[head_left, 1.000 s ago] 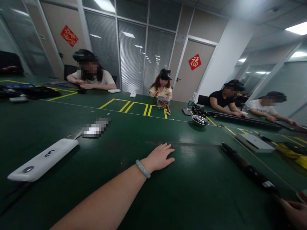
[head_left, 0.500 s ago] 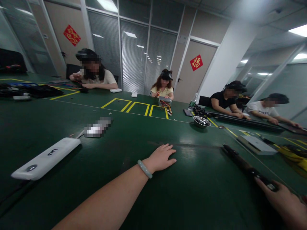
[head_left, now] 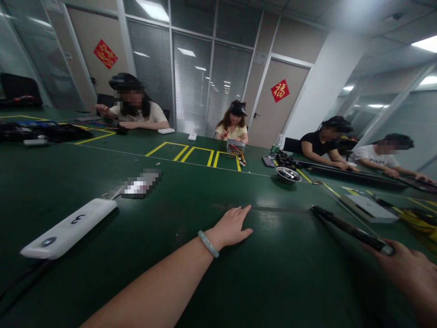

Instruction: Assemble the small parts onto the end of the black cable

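Note:
My left hand (head_left: 232, 226) reaches over the middle of the green table (head_left: 177, 282), palm down with the index finger and thumb stretched apart. It holds nothing, and a pale green bangle (head_left: 208, 244) circles its wrist. At the right, my right hand (head_left: 408, 269) is closed around the near end of a long, thin, dark stick-like tool (head_left: 353, 230). The tool slants away to the left, its narrow tip near the tabletop; I cannot tell whether it touches. Some of the right-hand fingers are hidden.
A white power strip (head_left: 73, 228) marked 3 and a blurred-out phone-like object (head_left: 141, 183) lie at left. Ahead stands a metal bowl (head_left: 288, 175). A flat grey box (head_left: 368, 207) and a yellow bundle (head_left: 418, 221) lie right. Several people sit across the table.
The far end of the dark tool has swung slightly left, and its near end has risen with my right hand. My left index finger is now extended further than the other fingers.

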Tool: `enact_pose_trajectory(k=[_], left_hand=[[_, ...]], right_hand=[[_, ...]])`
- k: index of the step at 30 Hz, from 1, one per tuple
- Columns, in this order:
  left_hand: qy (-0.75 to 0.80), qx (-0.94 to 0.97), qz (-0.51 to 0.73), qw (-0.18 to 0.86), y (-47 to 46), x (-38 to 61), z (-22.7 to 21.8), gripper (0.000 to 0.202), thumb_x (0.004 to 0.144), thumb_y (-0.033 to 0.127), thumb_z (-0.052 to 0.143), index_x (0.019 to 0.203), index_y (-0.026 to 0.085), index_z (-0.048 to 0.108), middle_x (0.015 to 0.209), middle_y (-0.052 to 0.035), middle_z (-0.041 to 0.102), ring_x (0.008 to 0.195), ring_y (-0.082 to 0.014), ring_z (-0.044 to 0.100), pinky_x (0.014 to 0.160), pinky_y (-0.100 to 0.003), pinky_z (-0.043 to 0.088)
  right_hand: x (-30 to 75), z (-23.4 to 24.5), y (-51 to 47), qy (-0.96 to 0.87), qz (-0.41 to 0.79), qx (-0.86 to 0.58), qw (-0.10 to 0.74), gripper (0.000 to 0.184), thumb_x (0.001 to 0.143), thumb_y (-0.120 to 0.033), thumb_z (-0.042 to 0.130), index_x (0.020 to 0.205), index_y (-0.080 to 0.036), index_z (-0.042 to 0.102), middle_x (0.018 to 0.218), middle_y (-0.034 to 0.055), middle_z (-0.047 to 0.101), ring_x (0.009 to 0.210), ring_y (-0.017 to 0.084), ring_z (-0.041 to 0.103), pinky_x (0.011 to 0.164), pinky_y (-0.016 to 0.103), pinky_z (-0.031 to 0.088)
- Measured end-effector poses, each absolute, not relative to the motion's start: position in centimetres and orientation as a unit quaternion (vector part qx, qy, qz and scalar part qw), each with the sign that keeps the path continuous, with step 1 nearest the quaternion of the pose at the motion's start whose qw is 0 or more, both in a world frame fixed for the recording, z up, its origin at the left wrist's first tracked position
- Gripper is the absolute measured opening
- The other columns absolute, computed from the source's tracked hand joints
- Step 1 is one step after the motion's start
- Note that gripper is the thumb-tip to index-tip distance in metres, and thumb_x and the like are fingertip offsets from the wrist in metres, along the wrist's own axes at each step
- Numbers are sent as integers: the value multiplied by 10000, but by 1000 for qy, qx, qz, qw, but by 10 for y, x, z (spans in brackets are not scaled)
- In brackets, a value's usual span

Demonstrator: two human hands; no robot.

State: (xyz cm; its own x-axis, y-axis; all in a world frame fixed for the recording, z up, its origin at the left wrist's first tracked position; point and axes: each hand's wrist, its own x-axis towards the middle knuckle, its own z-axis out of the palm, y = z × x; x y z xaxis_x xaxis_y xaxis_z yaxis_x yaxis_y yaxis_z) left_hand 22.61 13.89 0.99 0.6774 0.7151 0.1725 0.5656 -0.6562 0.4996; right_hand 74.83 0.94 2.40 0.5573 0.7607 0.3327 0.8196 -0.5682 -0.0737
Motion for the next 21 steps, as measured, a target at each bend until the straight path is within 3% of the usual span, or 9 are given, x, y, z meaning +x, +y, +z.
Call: enact_pose_trajectory(k=[2,6,12,15,18,21], left_hand=[[362,889,192,206,138,226,12,800,887,505,535,1517,240,121,1525,-119,299,1391,-302,305,1085,-475,358],[359,883,238,185,137,226,14,786,896,474,535,1515,259,100,1515,-116,317,1395,-290,298,1084,-471,361],[342,884,297,118,131,231,24,652,933,419,485,1492,261,189,1519,-58,319,1416,-243,251,1142,-451,282],[329,886,316,81,129,234,28,549,967,379,422,1474,262,245,1503,-42,353,1413,-218,261,1171,-457,217],[320,886,330,58,129,236,28,479,981,366,392,1443,262,324,1473,-30,405,1387,-195,312,1186,-441,176],[344,872,346,45,132,236,24,412,993,334,347,1392,263,419,1421,-20,474,1334,-187,388,1181,-442,177]], right_hand=[[727,40,26,-396,-142,-903,88,832,638,-836,434,1226,-282,631,1128,316,554,1073,482,514,671,564,282],[662,58,62,-485,-115,-861,106,670,753,-718,469,1209,-251,623,1127,233,568,1031,430,538,696,517,357],[532,49,104,-610,-9,-778,150,473,803,-524,581,1169,-226,597,1103,123,568,1063,342,523,805,464,391],[469,37,115,-664,22,-731,157,439,824,-511,579,1195,-276,575,1139,59,574,1082,285,517,843,407,379],[413,26,125,-714,60,-678,165,429,862,-422,558,1250,-241,533,1183,74,575,1091,283,508,888,390,354],[370,16,134,-734,81,-658,147,395,941,-252,391,1323,-181,461,1322,127,503,1168,283,465,936,379,342]])
